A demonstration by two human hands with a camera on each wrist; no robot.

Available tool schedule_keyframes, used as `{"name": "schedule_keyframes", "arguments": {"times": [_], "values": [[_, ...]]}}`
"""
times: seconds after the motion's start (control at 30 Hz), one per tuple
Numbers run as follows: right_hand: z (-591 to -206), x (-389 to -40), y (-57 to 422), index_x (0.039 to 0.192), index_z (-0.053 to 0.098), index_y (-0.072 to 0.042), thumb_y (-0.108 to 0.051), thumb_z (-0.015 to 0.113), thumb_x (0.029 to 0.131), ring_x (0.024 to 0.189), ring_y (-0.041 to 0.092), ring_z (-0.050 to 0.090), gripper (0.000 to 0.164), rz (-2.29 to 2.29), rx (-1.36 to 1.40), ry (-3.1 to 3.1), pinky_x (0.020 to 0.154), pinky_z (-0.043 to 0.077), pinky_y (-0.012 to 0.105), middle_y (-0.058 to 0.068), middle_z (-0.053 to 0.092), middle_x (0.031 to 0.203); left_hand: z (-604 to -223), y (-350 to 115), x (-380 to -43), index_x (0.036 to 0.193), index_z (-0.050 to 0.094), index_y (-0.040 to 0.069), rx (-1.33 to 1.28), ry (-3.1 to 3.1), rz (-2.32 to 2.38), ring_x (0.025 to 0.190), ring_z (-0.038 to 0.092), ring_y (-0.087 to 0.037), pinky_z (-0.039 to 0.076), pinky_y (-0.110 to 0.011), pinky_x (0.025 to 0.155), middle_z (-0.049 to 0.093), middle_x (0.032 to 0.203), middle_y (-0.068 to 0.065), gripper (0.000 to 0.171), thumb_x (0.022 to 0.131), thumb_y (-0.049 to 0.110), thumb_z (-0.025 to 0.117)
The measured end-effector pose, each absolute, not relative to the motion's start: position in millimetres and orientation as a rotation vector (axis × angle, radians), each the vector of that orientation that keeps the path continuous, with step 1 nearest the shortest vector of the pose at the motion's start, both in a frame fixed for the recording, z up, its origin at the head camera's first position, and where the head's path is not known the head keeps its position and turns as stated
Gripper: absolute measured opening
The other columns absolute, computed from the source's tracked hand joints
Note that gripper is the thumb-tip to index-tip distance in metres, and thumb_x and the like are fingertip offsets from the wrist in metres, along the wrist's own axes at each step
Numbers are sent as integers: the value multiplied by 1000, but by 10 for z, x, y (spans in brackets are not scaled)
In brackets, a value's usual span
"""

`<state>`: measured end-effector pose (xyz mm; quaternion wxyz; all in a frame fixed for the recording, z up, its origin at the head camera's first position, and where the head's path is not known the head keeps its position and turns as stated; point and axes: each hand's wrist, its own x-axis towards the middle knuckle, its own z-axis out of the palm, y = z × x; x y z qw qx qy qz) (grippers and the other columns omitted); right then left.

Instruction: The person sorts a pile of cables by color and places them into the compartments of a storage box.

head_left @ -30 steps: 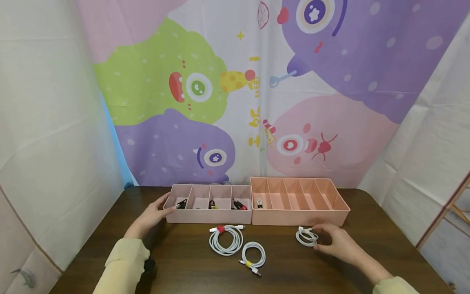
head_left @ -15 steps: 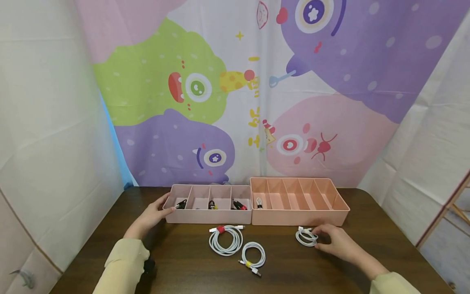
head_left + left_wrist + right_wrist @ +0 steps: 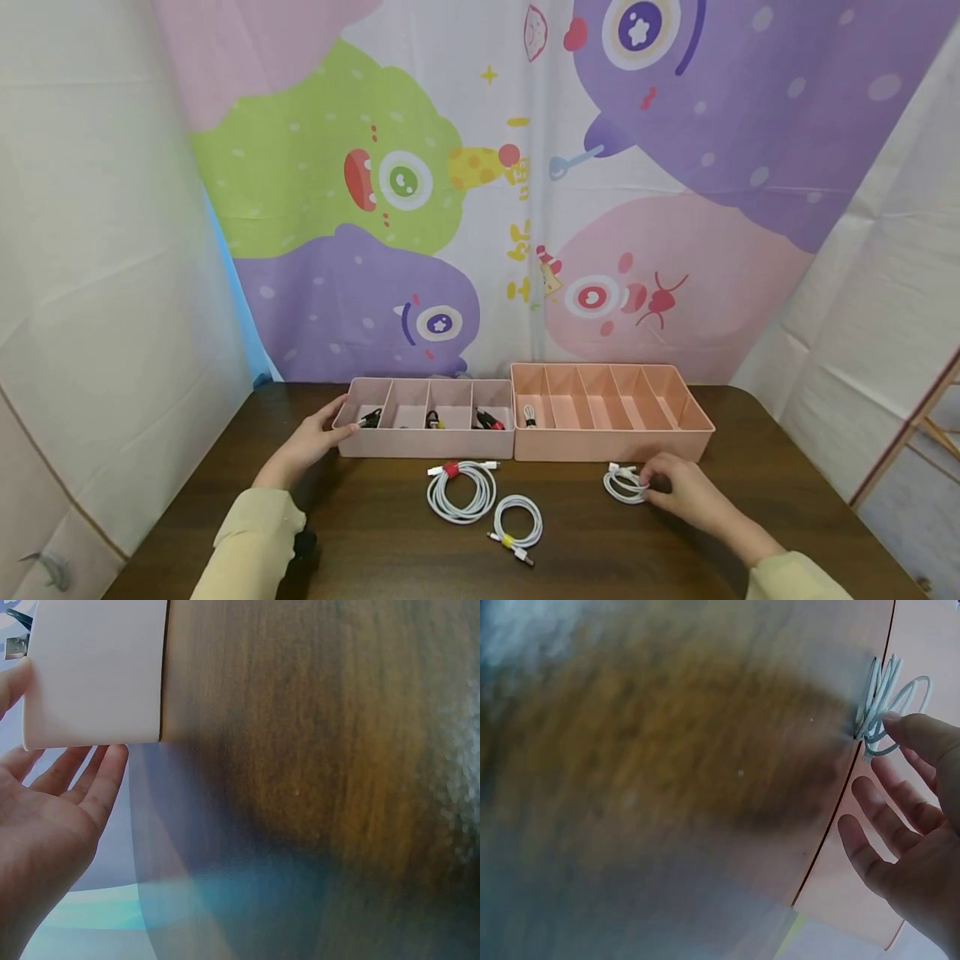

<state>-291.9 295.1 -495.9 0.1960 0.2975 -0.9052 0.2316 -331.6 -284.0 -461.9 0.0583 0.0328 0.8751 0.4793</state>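
Beyond the fingers of both your hands hangs the cloth (image 3: 517,350), with its printed creatures. Under your fingers spreads the dark table (image 3: 375,558). The orange box (image 3: 607,447) stands just beyond the fingers of your right hand (image 3: 686,493), and the pink box (image 3: 427,444) stands beside it, its far end at the fingers of your left hand (image 3: 307,452). With this left hand you hold that end: your thumb is on the rim at the front, and your other fingertips touch the end wall. Your right thumb and index finger pinch the white coil (image 3: 619,498), while the other fingers of this hand are apart. This coil is in front of the orange box; whether some part of it is lifted from the table, I cannot tell.

To the left of your right fingers, well apart from them, lie the big coil (image 3: 461,517) with red strap and, a little nearer to you, the small coil (image 3: 537,525) with yellow strap. Nearest to your left fingers, in the first compartment, is a black cable (image 3: 371,417); farther from them, in the fourth, is a black-and-red cable (image 3: 490,418). The orange box has a short white cable (image 3: 529,415) in the compartment farthest from your right fingers.
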Motion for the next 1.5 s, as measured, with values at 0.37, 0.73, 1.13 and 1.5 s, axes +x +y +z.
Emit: {"name": "schedule_keyframes", "arguments": {"times": [0.37,0.73,1.13,1.5], "values": [[-4913,-2909,2889,70,58,-25,-3,83,60,71,2,51,35,620,868,-2474,62,46,24,-16,55,77,-4622,-2839,-3318,151,16,9,96,2648,1469,137,21,-47,29,-59,106,14,154,-25,79,92,36,60],[-4826,-2893,2853,71,59,-24,-5,82,65,68,2,51,30,647,858,-2457,59,45,23,-15,55,74,-4598,-2826,-3300,151,16,10,90,2653,1449,138,20,-47,26,-60,106,13,155,-24,79,92,39,59],[-4730,-2910,2833,70,59,-25,-5,81,64,71,-1,53,30,586,875,-2422,63,46,20,-16,55,74,-4595,-2826,-3301,151,16,8,98,2653,1455,137,22,-46,29,-58,106,15,154,-25,78,93,36,58],[-4586,-2899,2800,72,61,-24,-7,78,69,72,-1,54,24,607,893,-2452,63,49,24,-18,56,75,-4616,-2831,-3317,151,16,6,130,2653,1475,136,26,-46,34,-56,104,16,153,-26,78,92,33,60]]}}
